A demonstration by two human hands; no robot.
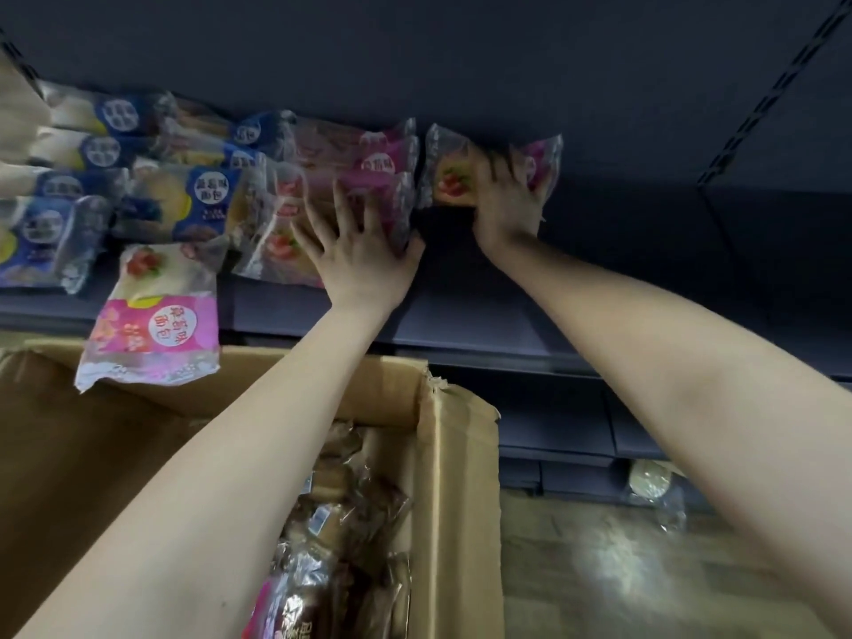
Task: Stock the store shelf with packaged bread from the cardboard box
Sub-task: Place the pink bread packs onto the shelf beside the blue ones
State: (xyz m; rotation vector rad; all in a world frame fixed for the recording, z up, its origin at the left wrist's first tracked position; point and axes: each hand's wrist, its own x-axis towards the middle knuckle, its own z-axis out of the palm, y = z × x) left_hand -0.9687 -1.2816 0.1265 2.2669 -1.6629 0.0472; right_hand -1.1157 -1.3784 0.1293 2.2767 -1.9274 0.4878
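Looks partway done. Blue packs (203,200) and pink packs (378,163) already stacked on the shelf (461,311), 10 to 12 o'clock. Left hand (364,255) flat, fingers spread, on the pink packs; right hand (507,205) over another pack (454,177) at 1 o'clock, grip unclear. More bread (341,523) in the box (461,454), 6 o'clock.

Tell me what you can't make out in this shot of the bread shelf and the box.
Head view only:
Right hand on the pink pack: blurred, grip or press unclear.
Cardboard box contents: mostly hidden by the left forearm, cut off at the bottom edge.
Blue packs: cut by the left edge, print blurred.
Round item on the lower shelf: small, blurred, partly behind the right forearm.
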